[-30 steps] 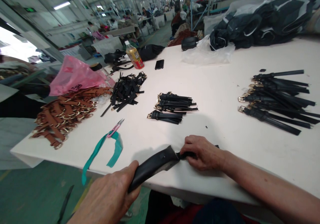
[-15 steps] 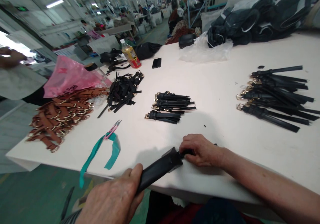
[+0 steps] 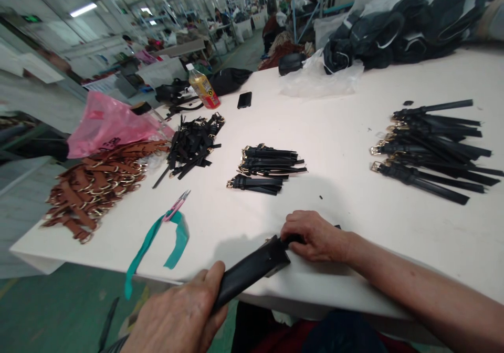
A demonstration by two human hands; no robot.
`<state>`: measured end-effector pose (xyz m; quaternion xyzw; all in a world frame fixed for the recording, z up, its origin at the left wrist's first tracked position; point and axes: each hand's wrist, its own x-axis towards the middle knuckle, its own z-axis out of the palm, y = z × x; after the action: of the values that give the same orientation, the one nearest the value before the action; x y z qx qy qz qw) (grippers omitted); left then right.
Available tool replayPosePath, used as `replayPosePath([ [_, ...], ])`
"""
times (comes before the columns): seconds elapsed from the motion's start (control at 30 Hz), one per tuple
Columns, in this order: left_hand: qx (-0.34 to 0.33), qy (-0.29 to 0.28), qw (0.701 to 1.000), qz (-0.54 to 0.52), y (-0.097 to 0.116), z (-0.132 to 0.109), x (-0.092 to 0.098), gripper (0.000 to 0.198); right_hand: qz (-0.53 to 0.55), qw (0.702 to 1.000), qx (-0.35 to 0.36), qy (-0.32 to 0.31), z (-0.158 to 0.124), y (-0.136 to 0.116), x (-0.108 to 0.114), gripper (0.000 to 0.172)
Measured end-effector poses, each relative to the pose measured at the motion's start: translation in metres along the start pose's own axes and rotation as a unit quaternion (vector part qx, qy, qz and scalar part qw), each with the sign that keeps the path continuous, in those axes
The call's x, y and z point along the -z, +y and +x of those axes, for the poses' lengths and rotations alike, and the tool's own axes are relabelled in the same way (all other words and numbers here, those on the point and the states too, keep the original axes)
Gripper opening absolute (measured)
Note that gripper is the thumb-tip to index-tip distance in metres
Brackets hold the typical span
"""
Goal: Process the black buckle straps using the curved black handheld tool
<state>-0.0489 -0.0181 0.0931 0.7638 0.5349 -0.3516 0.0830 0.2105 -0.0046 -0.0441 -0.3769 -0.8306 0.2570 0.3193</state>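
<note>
My left hand (image 3: pixel 181 308) is closed around one end of a long, flat black bar-shaped thing (image 3: pixel 252 269), whose exact kind I cannot make out. Its squared far end lies at the table's front edge, close to my right hand (image 3: pixel 315 237). The fingers of that hand are curled on a small black strap (image 3: pixel 293 239), mostly hidden under them. A glint of metal shows beside the bar's far end. Beyond my hands lies a small bundle of black buckle straps (image 3: pixel 271 161) with gold buckles.
More black buckle straps (image 3: pixel 437 148) lie at the right. On the left are a tangled black strap pile (image 3: pixel 192 145), brown straps with rings (image 3: pixel 94 190), pink thread snips (image 3: pixel 177 206) with a green ribbon, and a pink bag (image 3: pixel 106 122). A bottle (image 3: pixel 203 87) and phone (image 3: pixel 244 100) stand farther back.
The other person's arm at the far left has gone from view. The bar's far end has turned very slightly; both hands keep nearly the same place and hold.
</note>
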Motion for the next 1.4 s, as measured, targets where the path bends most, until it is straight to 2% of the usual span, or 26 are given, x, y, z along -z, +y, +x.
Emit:
replayPosePath([
  [0.2,0.015,0.029,0.999,0.005,-0.011,-0.001,-0.011,0.041,0.01,1.0,0.001,0.002,0.0,-0.003,-0.001,0.023],
  [0.47,0.014,-0.01,1.0,0.007,-0.003,0.008,0.009,0.034,0.008,1.0,-0.005,0.002,0.0,-0.003,-0.001,0.024],
  [0.63,-0.002,0.007,0.999,-0.044,-0.017,0.01,-0.006,0.038,0.012,1.0,-0.003,0.004,0.0,-0.004,-0.001,0.022],
  [0.77,0.021,0.004,1.0,-0.022,-0.028,0.006,-0.01,0.037,0.017,1.0,0.003,0.011,-0.002,-0.004,-0.004,0.023],
  [0.93,-0.003,-0.009,0.999,-0.032,-0.019,0.009,-0.001,0.034,0.012,1.0,-0.002,0.011,-0.002,-0.002,-0.005,0.025],
  [1.07,-0.007,0.02,0.998,-0.062,-0.013,0.017,-0.003,0.031,0.014,1.0,-0.008,0.017,-0.002,-0.002,-0.004,0.022],
  [1.2,-0.032,0.044,0.991,-0.119,-0.027,0.022,-0.012,0.023,0.026,0.999,-0.018,0.026,-0.004,-0.003,-0.004,0.015],
  [1.33,0.001,0.036,0.995,-0.089,-0.046,0.02,-0.016,0.027,0.025,0.999,-0.021,0.023,-0.005,-0.004,-0.005,0.011],
  [1.4,-0.008,0.027,0.996,-0.082,-0.048,0.018,-0.013,0.026,0.019,0.999,-0.028,0.026,-0.005,-0.005,-0.006,0.012],
])
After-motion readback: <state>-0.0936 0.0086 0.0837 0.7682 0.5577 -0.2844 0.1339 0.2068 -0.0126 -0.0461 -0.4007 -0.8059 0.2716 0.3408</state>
